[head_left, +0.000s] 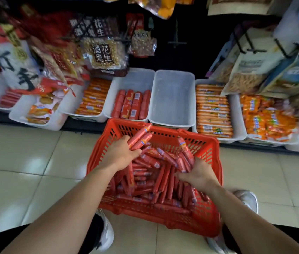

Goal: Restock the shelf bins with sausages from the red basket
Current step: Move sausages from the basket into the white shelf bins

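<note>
A red basket (207,213) sits on the floor between my feet, heaped with thin red sausages (156,180). My left hand (121,154) grips a bundle of sausages (141,139) raised over the basket's far left corner. My right hand (198,173) is down in the pile at the right and holds several sausages (185,154) that fan upward. Behind the basket stands a row of white shelf bins. One empty bin (172,96) is straight ahead. The bin to its left (137,77) holds thick red sausages (132,105).
More white bins hold orange sausage packs on the left (93,99) and on the right (212,110), then orange snack packs (266,120). Hanging bags of peanuts (104,54) and snacks crowd the space above the bins. The floor is pale tile (25,162).
</note>
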The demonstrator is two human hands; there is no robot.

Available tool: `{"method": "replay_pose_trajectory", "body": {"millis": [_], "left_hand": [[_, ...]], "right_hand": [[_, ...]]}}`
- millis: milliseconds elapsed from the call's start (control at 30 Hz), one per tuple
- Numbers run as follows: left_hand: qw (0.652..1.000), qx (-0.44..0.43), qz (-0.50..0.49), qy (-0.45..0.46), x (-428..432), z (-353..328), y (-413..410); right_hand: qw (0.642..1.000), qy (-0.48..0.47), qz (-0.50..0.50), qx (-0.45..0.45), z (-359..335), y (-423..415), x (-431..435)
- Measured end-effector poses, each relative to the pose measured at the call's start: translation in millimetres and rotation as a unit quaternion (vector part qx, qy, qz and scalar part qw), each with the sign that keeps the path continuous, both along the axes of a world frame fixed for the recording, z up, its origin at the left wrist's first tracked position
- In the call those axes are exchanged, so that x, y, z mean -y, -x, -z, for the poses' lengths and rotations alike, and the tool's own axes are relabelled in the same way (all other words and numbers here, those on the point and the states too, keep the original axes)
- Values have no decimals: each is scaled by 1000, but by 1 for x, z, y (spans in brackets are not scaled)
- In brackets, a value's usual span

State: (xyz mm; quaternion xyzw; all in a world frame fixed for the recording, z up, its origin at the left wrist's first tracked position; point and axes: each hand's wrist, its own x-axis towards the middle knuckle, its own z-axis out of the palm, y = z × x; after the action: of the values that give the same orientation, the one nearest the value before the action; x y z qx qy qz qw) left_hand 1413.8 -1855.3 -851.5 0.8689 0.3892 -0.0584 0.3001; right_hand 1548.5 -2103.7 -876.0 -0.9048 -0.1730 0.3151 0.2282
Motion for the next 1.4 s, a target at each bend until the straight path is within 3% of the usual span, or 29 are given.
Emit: {"method": "replay_pose_trajectory", "body": {"millis": [367, 533, 667, 800, 933, 1200, 1400], "left_hand": [[998, 52, -39, 9, -53, -20, -27], [989, 120, -78, 40, -89, -13, -49], [979, 161, -114, 51, -110, -3, -69], [977, 169, -121, 47, -123, 10, -80], [980, 165, -103, 48, -129, 19, -84], [981, 164, -97, 48, -126, 29, -83], [982, 163, -92, 41, -124, 18, -93]], "right_hand": [[992, -31, -45, 113, -56, -109, -82], [981, 20, -100, 167, -41, -172, -153], [976, 41, -89, 195, -5, -198, -193], [976, 109, -137, 132, 38, -209, -202], [939, 203, -261, 99, 65, -202, -202], [959, 74, -273, -18, 76, -203, -205], [977, 15, -197, 77, 59, -209, -191]]}}
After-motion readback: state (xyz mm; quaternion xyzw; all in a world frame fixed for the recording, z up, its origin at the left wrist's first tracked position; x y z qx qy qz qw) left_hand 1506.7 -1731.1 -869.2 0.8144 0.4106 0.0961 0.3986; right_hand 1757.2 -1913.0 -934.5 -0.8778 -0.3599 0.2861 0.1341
